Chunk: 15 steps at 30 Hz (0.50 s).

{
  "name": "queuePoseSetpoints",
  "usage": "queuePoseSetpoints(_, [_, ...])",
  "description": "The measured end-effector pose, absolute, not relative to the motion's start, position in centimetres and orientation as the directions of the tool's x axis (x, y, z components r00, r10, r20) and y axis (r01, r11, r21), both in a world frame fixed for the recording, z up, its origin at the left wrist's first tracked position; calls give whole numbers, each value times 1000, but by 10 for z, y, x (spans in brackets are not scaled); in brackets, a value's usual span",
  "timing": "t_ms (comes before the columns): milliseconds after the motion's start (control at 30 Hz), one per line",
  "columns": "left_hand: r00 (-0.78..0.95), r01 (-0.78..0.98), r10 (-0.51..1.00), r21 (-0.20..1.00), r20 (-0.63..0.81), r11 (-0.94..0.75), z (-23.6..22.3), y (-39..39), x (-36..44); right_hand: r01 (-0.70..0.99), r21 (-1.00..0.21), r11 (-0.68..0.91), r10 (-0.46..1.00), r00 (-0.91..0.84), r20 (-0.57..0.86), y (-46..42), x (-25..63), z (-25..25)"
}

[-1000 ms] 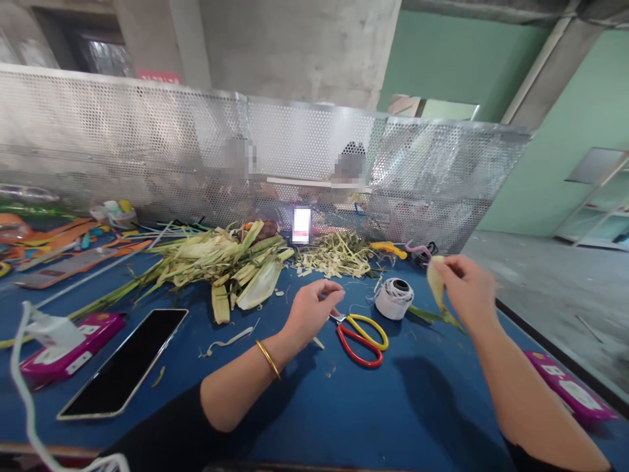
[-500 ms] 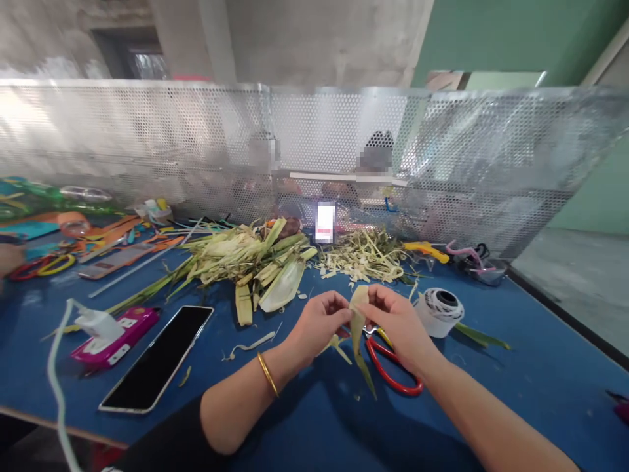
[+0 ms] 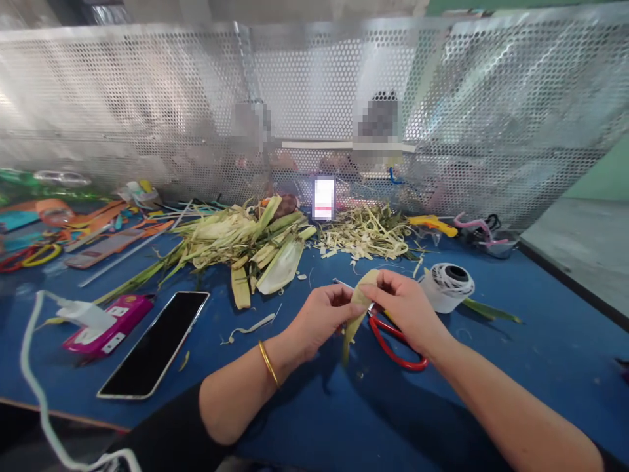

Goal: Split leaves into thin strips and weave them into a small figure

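Note:
A pale green leaf strip (image 3: 357, 311) is pinched between both hands above the blue table (image 3: 319, 400). My left hand (image 3: 322, 318), with a gold bangle on the wrist, grips its left edge with closed fingers. My right hand (image 3: 403, 308) pinches the upper end of the strip. Red and yellow scissors (image 3: 393, 344) lie on the table right under my right hand. A white spool of string (image 3: 447, 286) stands just right of that hand.
A heap of leaves (image 3: 246, 246) and a pile of trimmings (image 3: 366, 237) lie further back. A black phone (image 3: 154, 343), a pink case (image 3: 111, 321) with a white charger and cable sit at left. A perforated metal screen (image 3: 147, 111) closes the far side; people sit behind it.
My right hand brought the leaf strip from the right to the middle, and my left hand took hold of it. The view tilted down.

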<state>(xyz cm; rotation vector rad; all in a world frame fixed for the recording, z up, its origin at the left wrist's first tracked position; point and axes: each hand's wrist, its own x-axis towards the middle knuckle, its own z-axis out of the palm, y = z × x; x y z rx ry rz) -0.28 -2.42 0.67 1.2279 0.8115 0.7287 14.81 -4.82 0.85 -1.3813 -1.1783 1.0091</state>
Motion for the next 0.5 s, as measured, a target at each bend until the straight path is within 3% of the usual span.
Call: queuePoseSetpoints(500, [527,98,826,980,-200,175,10,-21,-5,67,-983,173,909,372,186,-39,170,17])
